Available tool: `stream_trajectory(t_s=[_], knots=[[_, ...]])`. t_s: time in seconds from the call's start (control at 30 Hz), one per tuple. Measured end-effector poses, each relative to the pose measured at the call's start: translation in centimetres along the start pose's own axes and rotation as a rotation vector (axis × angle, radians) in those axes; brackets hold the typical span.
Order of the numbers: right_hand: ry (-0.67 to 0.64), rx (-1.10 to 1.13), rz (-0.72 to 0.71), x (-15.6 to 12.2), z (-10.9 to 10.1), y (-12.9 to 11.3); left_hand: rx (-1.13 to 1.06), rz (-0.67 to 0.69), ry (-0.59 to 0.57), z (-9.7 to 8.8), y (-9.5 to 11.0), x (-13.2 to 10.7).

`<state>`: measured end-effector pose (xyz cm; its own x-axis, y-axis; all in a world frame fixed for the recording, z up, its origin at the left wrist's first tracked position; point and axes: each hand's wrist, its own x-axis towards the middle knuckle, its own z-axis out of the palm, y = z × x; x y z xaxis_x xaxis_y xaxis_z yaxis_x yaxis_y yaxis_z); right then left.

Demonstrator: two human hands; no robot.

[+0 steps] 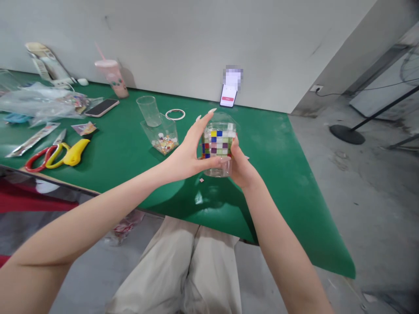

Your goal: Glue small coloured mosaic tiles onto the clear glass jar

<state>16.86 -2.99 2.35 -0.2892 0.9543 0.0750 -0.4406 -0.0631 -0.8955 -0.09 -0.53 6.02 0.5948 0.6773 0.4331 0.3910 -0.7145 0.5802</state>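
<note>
Green tabletop [281,192] | forearms [121,196] converging | hands [186,155] grasping mosaic-tiled cup [220,145], left thumb [212,163] across its front

On my feed a plain pale grey wall [176,39] fills the back, scuffed in places, and turns a corner toward the right. A long table [284,218] with a glossy green top runs against it, one corner rounded off. Past that end I get bare grey concrete floor [376,192] — stained and dusty — plus a white wall socket [316,88] and a round black stand base [347,134] with a slanting pole [386,108]. Something red [32,196], perhaps a stool — it's blurred — sits below the table's left edge. Soft, even light leaves a faint sheen on the green.
</note>
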Motion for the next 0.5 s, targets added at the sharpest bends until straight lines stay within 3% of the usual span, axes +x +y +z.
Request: stream_trajectory(t_s=[0.23, 0.37, 0.5], knots=[[-0.007, 0.020, 0.050, 0.01, 0.01, 0.07, -0.211, -0.008, -0.015, -0.22, -0.36, 0.20], [-0.033, 0.005, 0.063, 0.06, -0.01, -0.05, -0.365, -0.099, -0.027, -0.37, -0.60, 0.20], [-0.029, -0.010, 0.041, -0.06, 0.06, -0.15, -0.305, -0.110, -0.016, -0.10, -0.22, -0.07]])
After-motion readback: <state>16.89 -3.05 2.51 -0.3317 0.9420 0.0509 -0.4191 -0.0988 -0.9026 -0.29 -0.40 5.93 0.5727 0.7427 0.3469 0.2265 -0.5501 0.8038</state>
